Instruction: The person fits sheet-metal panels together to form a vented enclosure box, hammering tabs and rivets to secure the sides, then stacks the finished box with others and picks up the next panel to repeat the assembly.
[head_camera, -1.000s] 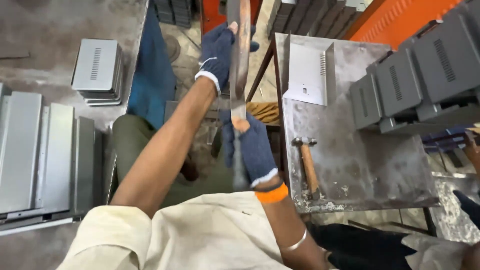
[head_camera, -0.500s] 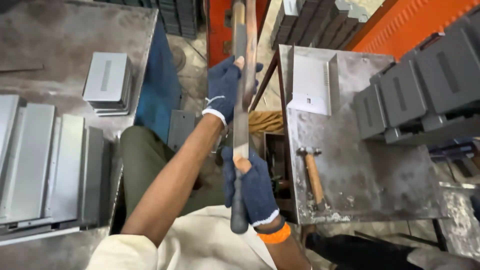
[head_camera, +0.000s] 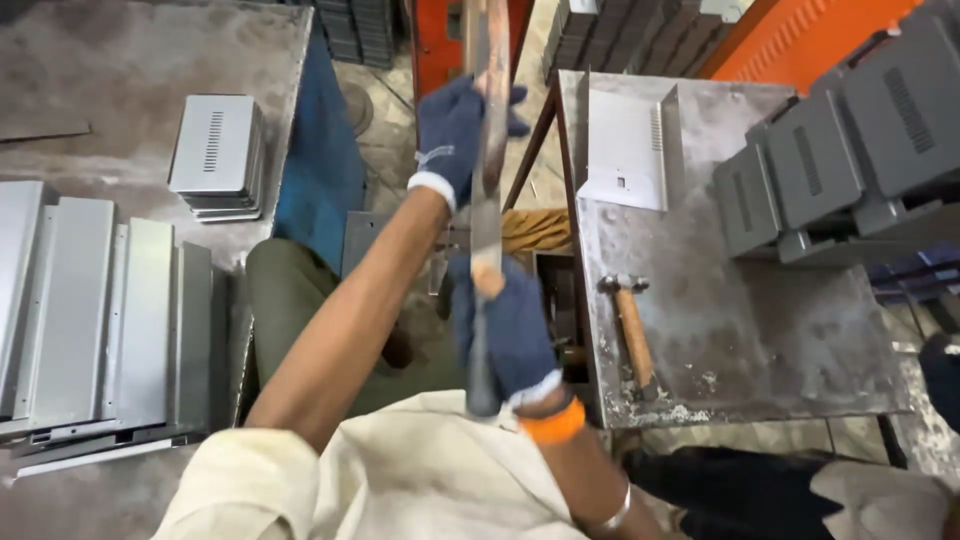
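You hold long rusty metal bar (head_camera: 488, 150) upright in gap between two workbenches, over floor, off any surface

Left hand (head_camera: 455, 135), blue glove, fingers wrapped shut round upper stretch; right hand (head_camera: 505, 335), blue glove, fingers closed round lower end near chest

Bar looks stiff, fairly heavy, top-heavy when vertical; rust gives grip, edges likely sharp, so keep gloves on, hands well apart as now

Hammer (head_camera: 630, 330) lies near left edge of right workbench (head_camera: 800, 350), beside flat grey panel (head_camera: 625, 150); grey vented box (head_camera: 215, 150) sits on left workbench (head_camera: 120, 60)
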